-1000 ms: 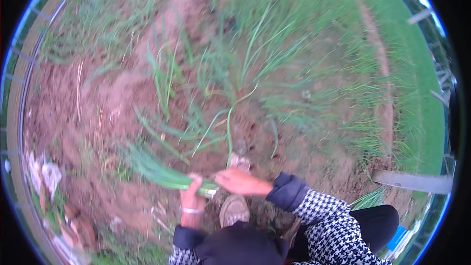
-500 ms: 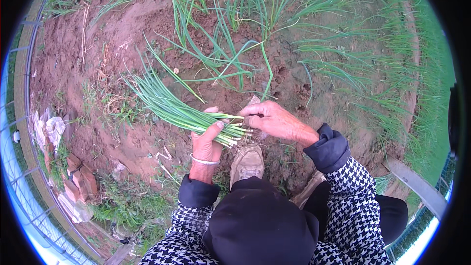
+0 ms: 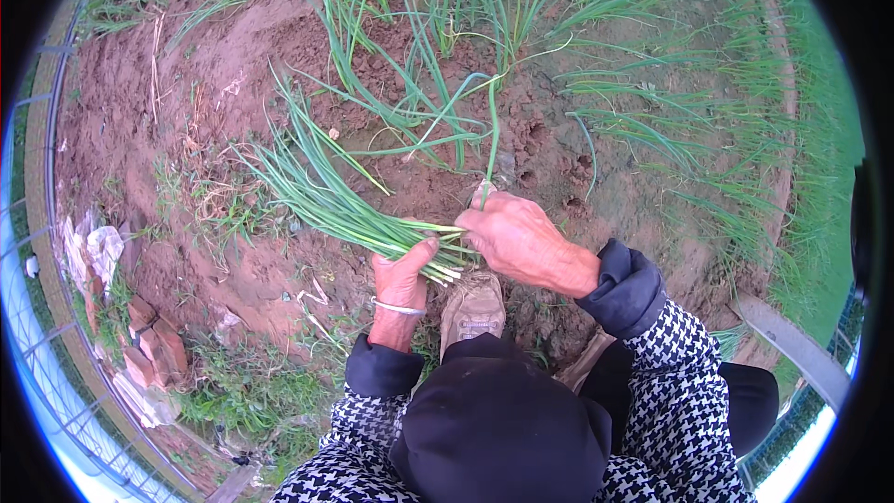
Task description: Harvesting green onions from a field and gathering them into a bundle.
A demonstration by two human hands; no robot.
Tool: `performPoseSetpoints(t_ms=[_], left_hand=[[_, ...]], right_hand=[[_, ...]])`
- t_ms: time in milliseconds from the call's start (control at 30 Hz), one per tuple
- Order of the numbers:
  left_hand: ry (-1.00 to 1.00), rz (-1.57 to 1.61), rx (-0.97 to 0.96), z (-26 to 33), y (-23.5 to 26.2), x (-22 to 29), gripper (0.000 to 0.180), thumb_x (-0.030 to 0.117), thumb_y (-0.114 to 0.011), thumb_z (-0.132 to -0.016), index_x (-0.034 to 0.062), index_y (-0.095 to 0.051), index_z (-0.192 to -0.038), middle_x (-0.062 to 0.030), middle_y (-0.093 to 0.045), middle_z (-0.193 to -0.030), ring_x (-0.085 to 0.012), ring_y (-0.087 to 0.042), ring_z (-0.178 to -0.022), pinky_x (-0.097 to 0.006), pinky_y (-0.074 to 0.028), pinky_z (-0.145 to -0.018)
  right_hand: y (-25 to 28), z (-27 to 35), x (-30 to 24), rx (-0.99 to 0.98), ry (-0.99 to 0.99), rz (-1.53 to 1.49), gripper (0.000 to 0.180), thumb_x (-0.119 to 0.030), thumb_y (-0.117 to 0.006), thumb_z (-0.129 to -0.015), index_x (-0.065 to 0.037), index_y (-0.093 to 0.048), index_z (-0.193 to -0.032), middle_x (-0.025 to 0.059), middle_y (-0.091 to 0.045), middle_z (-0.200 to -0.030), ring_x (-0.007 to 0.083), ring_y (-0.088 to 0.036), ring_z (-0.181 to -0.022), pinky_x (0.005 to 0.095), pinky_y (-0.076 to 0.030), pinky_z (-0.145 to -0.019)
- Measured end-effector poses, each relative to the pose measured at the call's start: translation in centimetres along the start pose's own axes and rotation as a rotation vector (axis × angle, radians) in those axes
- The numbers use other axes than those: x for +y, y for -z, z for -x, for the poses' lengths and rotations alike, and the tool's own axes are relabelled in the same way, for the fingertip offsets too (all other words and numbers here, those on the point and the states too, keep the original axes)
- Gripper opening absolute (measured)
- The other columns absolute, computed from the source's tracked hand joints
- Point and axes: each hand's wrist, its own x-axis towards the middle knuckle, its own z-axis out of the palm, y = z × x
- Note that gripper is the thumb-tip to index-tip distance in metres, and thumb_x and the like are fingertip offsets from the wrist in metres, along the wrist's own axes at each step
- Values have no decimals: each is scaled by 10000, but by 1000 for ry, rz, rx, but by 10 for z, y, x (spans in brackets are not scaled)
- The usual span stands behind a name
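My left hand grips a bunch of long green onion stalks near their pale root ends; the leaves fan out up and to the left over the red soil. My right hand pinches a single green stalk that still rises from the ground, close against the bunch. A thin bracelet sits on my left wrist. My dirt-covered shoe rests just below both hands.
More green onion plants grow in rows ahead and to the right. Red bricks and pale scraps lie at the left by a wire fence. Low weeds grow at the lower left. A grey bar crosses the lower right.
The view has tilted down, so the hands sit higher and larger in the picture. My right hand has shifted from the bunch to a single rooted stalk.
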Motion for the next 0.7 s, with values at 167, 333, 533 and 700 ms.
performPoseSetpoints(t_ms=[167, 333, 533, 700], left_hand=[[44, -13, 1, 9, -6, -1, 245, -60, -664, -719, 20, -562, -927, -55, -603, -854, -146, -590, -780, -275, -478, -741], [-50, -183, -92, 11, -7, -8, 264, -69, -650, -708, 11, -568, -946, -38, -600, -856, -129, -588, -785, -273, -491, -704], [-25, -114, 75, 1, 17, -7, 385, -79, -591, -694, -16, -555, -1072, -55, -616, -938, -153, -608, -795, -284, -519, -675], [-133, 5, 212, -17, 34, -6, 403, -96, -583, -693, -3, -568, -1084, -105, -618, -1024, -169, -604, -857, -292, -513, -731]], right_hand=[[-9, -1, -6, 105, 200, 373, 137, -130, -582, -672, -25, -629, -747, 110, -559, -812, 293, -555, -825, 418, -464, -668], [-7, 7, -14, 101, 124, 447, 138, -127, -587, -641, -7, -638, -686, 112, -519, -799, 247, -563, -803, 352, -489, -612], [37, 46, -5, -115, -1, 536, 95, -71, -581, -653, 20, -606, -668, 165, -486, -824, 254, -577, -715, 359, -497, -565], [92, 79, 7, -383, -52, 393, 69, -80, -615, -686, -14, -597, -679, 124, -443, -796, 251, -534, -706, 374, -446, -564]])
